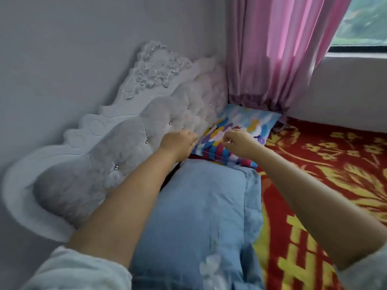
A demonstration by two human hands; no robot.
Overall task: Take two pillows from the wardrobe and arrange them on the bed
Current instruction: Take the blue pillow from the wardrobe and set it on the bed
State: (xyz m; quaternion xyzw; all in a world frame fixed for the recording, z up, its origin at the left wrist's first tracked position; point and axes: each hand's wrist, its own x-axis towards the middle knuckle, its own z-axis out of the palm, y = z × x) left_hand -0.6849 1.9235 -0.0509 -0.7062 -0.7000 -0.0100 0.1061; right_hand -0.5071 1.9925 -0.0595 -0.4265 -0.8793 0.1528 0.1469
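At frame centre, against the headboard [134,130], the left hand [178,143] and right hand [240,143] pinch the near edge of the patterned pillow [240,124], likely soft and light, beyond the blue pillow [201,206].

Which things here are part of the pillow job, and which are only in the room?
Part of the job:
- multicoloured pillow, by the headboard
- light blue pillow, nearer the camera
- left hand and right hand, both at the multicoloured pillow
- red and yellow bed cover

Only in the room:
- pink curtain
- white headboard
- window
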